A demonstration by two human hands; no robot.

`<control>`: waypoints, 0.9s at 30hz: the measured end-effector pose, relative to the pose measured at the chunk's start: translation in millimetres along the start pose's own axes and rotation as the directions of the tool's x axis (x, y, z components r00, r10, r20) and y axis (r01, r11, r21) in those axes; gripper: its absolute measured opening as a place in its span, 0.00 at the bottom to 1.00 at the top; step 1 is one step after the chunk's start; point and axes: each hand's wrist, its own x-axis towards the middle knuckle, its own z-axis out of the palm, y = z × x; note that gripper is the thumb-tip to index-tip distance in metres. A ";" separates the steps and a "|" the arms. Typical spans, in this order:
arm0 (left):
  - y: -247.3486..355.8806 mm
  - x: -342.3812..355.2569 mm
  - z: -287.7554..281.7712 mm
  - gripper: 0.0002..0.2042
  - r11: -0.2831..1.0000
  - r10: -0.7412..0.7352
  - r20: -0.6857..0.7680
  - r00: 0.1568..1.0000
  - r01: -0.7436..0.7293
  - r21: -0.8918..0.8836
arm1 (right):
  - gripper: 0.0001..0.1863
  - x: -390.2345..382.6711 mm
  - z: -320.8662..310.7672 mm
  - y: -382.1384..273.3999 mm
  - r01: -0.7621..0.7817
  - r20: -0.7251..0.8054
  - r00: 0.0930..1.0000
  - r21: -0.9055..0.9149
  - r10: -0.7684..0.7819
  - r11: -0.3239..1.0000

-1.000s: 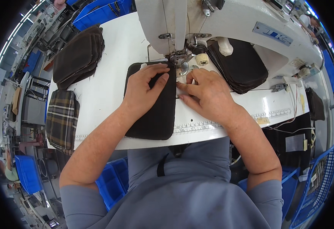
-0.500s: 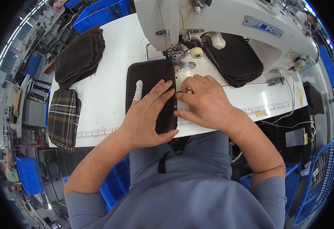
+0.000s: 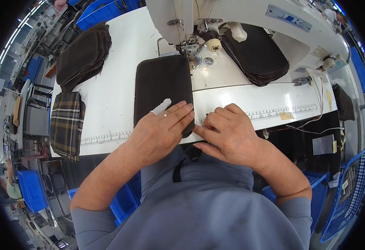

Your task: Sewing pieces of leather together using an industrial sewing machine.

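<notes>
A dark brown, round-cornered fabric panel (image 3: 162,79) lies on the white table. Its far right corner meets the presser foot and needle area (image 3: 189,52) of a sewing machine. Flat across the panel's near part rests my left hand (image 3: 159,131), fingers stretched out; one finger wears a white cover, another a ring. My right hand (image 3: 232,135) is beside the panel's near right edge, its index fingertip at that edge and its thumb lower down. Its other fingers curl inward, with a small dark bit showing at them; what they hold is mostly hidden.
Brown panels are stacked at the left (image 3: 84,56) and under the machine arm (image 3: 259,54). Plaid fabric pieces (image 3: 67,125) lie at the table's left edge. A ruler strip (image 3: 103,137) runs along the front. Blue bins (image 3: 103,14) and a blue basket (image 3: 349,196) stand around.
Both hands have moved nearer to me along the panel. More of the panel's far part now shows. The panel's far corner remains at the presser foot.
</notes>
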 end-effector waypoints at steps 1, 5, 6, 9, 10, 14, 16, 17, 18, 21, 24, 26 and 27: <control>-1.4 -1.1 -1.2 0.29 1.000 -0.001 0.003 1.000 0.001 -0.003 | 0.19 0.7 0.0 0.7 0.008 0.000 1.000 -0.015 -0.008 1.000; -5.8 -3.0 -2.8 0.24 0.993 0.098 -0.062 0.993 -0.094 0.068 | 0.19 -0.6 1.6 -1.4 0.024 -0.022 0.999 -0.021 -0.024 0.999; -5.5 -4.0 -1.9 0.24 0.992 0.107 -0.076 0.991 -0.101 0.076 | 0.19 -0.4 1.6 -1.4 0.026 -0.021 0.999 -0.017 -0.026 1.000; -3.8 -6.3 0.5 0.21 0.996 0.075 -0.087 0.993 -0.072 0.044 | 0.18 0.4 2.2 -1.5 0.038 -0.025 0.999 -0.032 -0.038 0.999; -4.5 -6.4 0.7 0.21 0.997 0.074 -0.087 0.994 -0.070 0.042 | 0.18 0.6 2.6 -1.8 0.044 -0.034 0.998 -0.037 -0.045 0.998; -2.4 -2.6 -7.0 0.16 0.997 0.083 -0.103 0.991 -0.082 0.013 | 0.19 -1.2 3.3 -2.5 0.053 -0.021 0.998 -0.050 -0.054 0.997; -2.8 -4.0 -8.8 0.16 0.997 0.063 -0.100 0.993 -0.066 -0.026 | 0.18 -1.8 2.2 -4.5 0.049 -0.021 0.999 -0.040 -0.049 0.998; -6.8 -6.5 -6.5 0.15 0.994 0.086 -0.124 0.989 -0.094 -0.062 | 0.18 -2.1 1.7 -5.0 0.044 -0.023 0.999 -0.031 -0.045 0.999; -8.9 -8.4 -5.3 0.14 0.988 0.107 -0.149 0.983 -0.122 -0.095 | 0.18 -2.0 1.4 -4.6 0.047 -0.021 0.999 -0.029 -0.047 0.998; -3.5 -7.3 -5.5 0.11 0.982 0.116 -0.207 0.971 -0.143 -0.123 | 0.17 -1.3 0.1 -2.6 0.052 -0.015 0.999 0.017 -0.051 0.999; 0.8 -4.5 -6.9 0.09 0.985 0.113 -0.201 0.973 -0.136 -0.105 | 0.13 0.4 1.1 0.7 0.031 -0.025 0.999 0.081 -0.029 0.996; 3.7 -4.9 -0.4 0.07 0.990 0.107 -0.232 0.967 -0.125 -0.065 | 0.17 -0.1 8.8 5.3 0.010 -0.112 0.994 0.089 0.000 0.996; 3.8 -6.3 2.8 0.05 0.994 0.099 -0.261 0.960 -0.109 -0.024 | 0.17 2.2 9.0 4.3 0.012 -0.111 0.994 0.090 -0.001 0.996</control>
